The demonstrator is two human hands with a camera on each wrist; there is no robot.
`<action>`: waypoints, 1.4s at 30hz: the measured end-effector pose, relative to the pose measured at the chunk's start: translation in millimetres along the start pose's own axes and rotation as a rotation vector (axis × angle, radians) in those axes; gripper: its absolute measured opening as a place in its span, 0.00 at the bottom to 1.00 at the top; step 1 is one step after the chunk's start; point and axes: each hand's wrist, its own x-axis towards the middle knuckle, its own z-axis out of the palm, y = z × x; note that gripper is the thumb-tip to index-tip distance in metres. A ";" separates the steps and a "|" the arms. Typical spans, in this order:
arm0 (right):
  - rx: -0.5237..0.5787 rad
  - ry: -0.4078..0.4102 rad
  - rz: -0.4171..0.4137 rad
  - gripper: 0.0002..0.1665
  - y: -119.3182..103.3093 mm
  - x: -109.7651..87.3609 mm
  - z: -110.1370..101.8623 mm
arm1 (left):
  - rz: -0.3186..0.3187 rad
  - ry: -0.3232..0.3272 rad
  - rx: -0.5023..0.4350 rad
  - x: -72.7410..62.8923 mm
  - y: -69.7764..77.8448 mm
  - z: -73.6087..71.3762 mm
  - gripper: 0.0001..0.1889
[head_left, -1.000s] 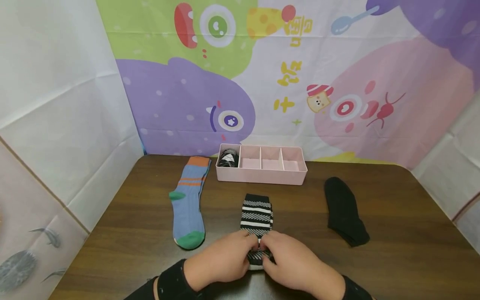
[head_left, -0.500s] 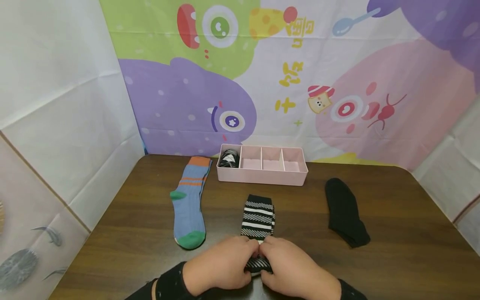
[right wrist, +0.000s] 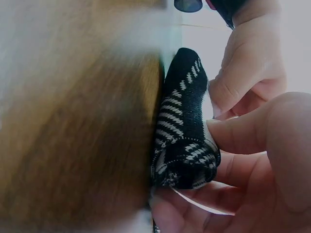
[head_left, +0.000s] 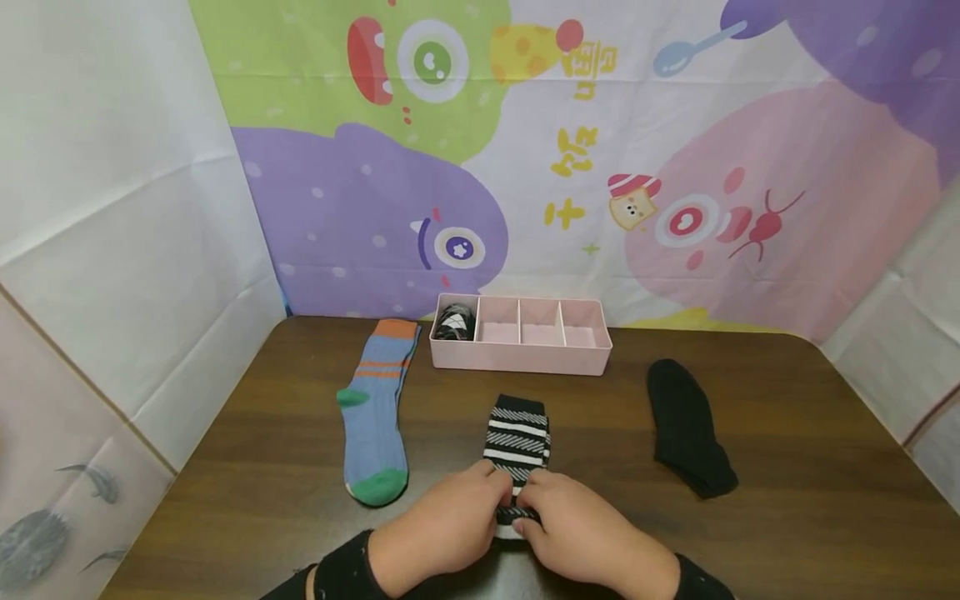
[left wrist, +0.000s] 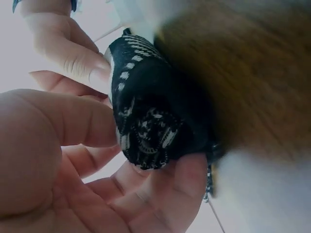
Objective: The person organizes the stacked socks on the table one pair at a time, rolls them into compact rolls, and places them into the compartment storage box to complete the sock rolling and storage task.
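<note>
A black-and-white striped sock (head_left: 517, 435) lies lengthwise on the table, its near end rolled up. My left hand (head_left: 450, 518) pinches the left side of the roll and my right hand (head_left: 588, 527) pinches the right side. Seen from the left wrist, the spiral end of the rolled sock (left wrist: 146, 131) sits between thumb and fingers. The right wrist view has the other end of the sock roll (right wrist: 187, 162), with the thumb on one side and fingers curled beneath. From the head, my hands partly cover the roll.
A pink divided box (head_left: 521, 358) stands at the back, a dark rolled bundle with white marks (head_left: 455, 322) in its leftmost compartment. Blue socks (head_left: 377, 433) with green and orange parts lie left on the wooden table (head_left: 247, 467). A black sock (head_left: 688, 429) lies right.
Both hands have shifted slightly along the roll, with their fingers changing position on it. The visible flat part of the striped sock is a little shorter. The other socks and box stay put.
</note>
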 end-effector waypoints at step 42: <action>-0.303 0.033 -0.014 0.22 -12.3 -4.8 -1.7 | 0.094 -0.023 0.262 3.4 0.2 3.6 0.10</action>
